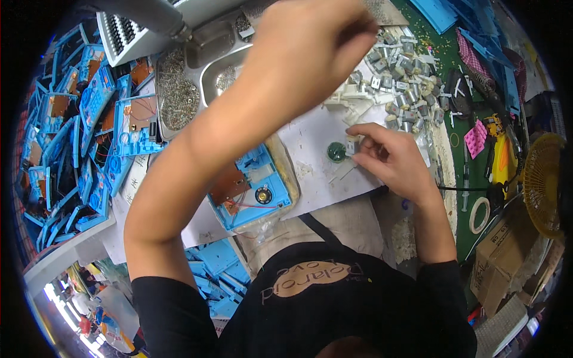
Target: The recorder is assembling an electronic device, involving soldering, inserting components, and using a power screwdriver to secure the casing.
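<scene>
My right hand pinches a small motor with a pale end between thumb and fingers. The motor is held beside a small round green dish on the white work surface. Stretched up across the middle, my left hand is slightly blurred above the metal trays and the heap of motors. Its fingers are curled in, and whatever they may hold is hidden. Under my left forearm lies an open blue plastic casing, partly covered, with a brown circuit board, red wires and a small round speaker.
Many blue casings with boards are piled at the left. A metal tray holds small metal parts. The nose of a grey tool juts in at the top. At the right are a tape roll, a cardboard box and a yellow-brown basket.
</scene>
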`<state>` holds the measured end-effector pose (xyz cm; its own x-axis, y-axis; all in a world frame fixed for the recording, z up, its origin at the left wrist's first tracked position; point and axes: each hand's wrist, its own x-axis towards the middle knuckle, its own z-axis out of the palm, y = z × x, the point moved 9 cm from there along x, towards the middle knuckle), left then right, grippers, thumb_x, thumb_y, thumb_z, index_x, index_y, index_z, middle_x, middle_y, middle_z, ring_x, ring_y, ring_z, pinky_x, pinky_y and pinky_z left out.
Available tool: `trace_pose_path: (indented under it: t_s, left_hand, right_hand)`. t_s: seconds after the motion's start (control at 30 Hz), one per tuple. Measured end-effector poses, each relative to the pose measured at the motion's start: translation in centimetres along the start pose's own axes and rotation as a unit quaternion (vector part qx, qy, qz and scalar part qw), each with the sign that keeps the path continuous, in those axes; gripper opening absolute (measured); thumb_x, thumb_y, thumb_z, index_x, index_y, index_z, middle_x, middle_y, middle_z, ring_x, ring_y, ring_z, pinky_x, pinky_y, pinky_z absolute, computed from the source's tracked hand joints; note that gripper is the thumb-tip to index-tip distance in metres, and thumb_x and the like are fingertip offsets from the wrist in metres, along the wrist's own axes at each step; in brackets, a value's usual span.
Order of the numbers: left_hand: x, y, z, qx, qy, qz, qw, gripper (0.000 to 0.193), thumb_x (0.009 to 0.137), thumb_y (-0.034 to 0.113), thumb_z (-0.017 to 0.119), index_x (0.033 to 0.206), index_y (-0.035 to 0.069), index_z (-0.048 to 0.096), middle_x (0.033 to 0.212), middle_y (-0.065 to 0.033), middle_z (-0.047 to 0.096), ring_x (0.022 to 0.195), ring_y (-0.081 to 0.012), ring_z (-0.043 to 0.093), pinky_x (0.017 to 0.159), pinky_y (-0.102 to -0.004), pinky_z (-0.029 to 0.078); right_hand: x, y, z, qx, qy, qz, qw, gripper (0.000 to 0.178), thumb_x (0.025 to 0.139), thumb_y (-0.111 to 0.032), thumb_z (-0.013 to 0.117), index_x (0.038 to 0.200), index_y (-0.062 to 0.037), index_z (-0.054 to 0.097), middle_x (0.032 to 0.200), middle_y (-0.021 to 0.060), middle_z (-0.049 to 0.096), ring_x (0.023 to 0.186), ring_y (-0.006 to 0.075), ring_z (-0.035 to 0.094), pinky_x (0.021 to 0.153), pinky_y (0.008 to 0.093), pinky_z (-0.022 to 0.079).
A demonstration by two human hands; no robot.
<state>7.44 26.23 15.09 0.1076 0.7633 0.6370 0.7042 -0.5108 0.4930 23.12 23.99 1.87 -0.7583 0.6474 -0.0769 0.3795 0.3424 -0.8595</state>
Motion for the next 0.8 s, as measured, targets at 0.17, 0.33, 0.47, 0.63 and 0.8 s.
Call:
trace_pose_path:
  t_s: [0.17,0.33,0.47,0.63,0.8]
  left_hand:
    - [-10.2,1.3,-4.6,-0.16,-0.122,-0.223,0.954,0.013,0.092,-0.007,0.067,0.104,-0.005,0.069,0.101,-0.0106,0.07,0.083,-0.013,0.067,0.072,-0.025,0.055]
    - [-17.6,1.6,-6.3,-0.211,-0.005,-0.292,0.933,0.015,0.084,-0.011,0.071,0.096,-0.003,0.072,0.094,-0.0122,0.071,0.083,-0.0182,0.069,0.072,-0.0288,0.056]
    - [-21.2,1.8,-5.7,-0.239,0.047,-0.365,0.898,0.015,0.084,-0.012,0.071,0.096,-0.003,0.073,0.099,-0.0124,0.07,0.087,-0.0185,0.07,0.075,-0.0288,0.059]
    - [-24.1,1.9,-3.8,-0.246,0.048,-0.381,0.89,0.029,0.09,-0.01,0.07,0.116,-0.003,0.061,0.107,-0.0092,0.066,0.097,-0.0145,0.067,0.082,-0.0276,0.056]
    - [-24.4,1.9,-3.0,-0.264,0.057,-0.415,0.869,0.037,0.089,-0.007,0.072,0.12,0.002,0.055,0.103,-0.0069,0.068,0.095,-0.0134,0.069,0.083,-0.0265,0.055]
  right_hand:
    - [1.5,0.2,1.1,-0.08,-0.041,0.001,0.996,0.033,0.083,-0.008,0.072,0.115,-0.0055,0.068,0.075,0.0123,0.067,0.069,0.0308,0.066,0.065,0.0397,0.051]
    - [2.1,-1.9,1.9,-0.18,-0.045,-0.049,0.981,0.031,0.082,-0.006,0.07,0.113,-0.0035,0.065,0.076,0.0154,0.066,0.072,0.0335,0.067,0.067,0.042,0.052]
    - [2.1,-2.0,3.3,-0.227,-0.042,-0.066,0.971,0.032,0.08,-0.004,0.068,0.112,-0.0014,0.063,0.08,0.0199,0.065,0.075,0.0346,0.067,0.069,0.0436,0.052]
    - [1.7,-1.8,2.3,0.007,-0.048,0.075,0.996,0.037,0.083,0.002,0.069,0.12,-0.001,0.063,0.076,0.0045,0.062,0.066,0.0112,0.059,0.059,0.0265,0.043]
    - [0.4,-4.4,7.7,0.346,-0.123,0.15,0.918,0.043,0.088,0.003,0.072,0.129,0.001,0.059,0.081,-0.0043,0.059,0.068,-0.0019,0.049,0.059,0.0136,0.034]
